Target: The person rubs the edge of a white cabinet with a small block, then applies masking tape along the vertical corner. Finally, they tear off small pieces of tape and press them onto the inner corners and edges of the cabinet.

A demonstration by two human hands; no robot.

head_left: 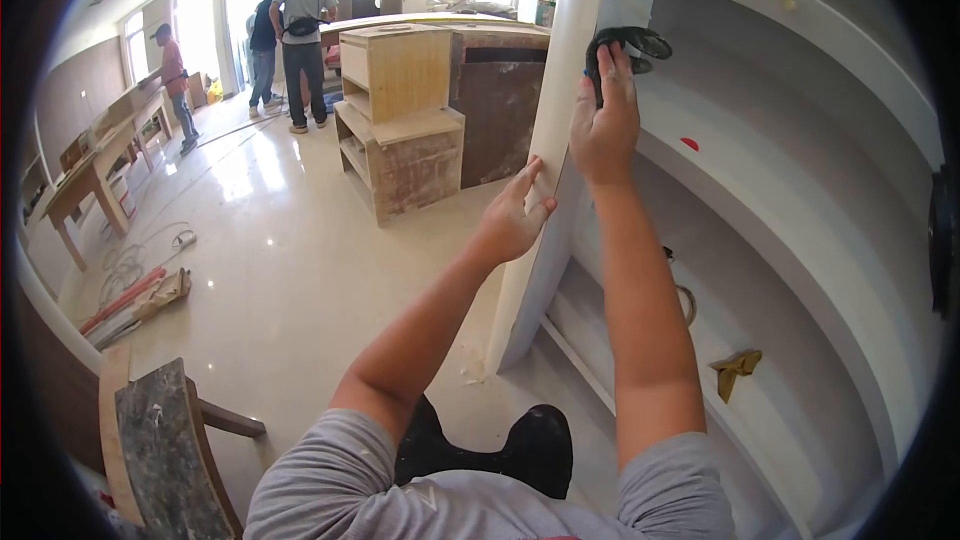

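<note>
My right hand [610, 130] is raised against the inner side of a white upright panel [582, 180], pressing a dark, curled sheet that looks like sandpaper [640, 43] to it under the fingers. Lower down, my left hand [512, 215] lies along the front edge of the same panel, fingers stretched out and nothing held. The panel borders a white shelf unit [760, 210] on my right. On one of its lower shelves lies a crumpled brown piece [737, 374], and a small red spot [689, 144] marks a higher board.
A wooden cabinet [405, 75] stands beyond the panel, joined to a long counter. Several people [305, 25] are at the far end. A workbench [90, 175], cables and red-and-white lengths [135, 305] are at left. A stool-like wooden piece [170, 440] stands near me.
</note>
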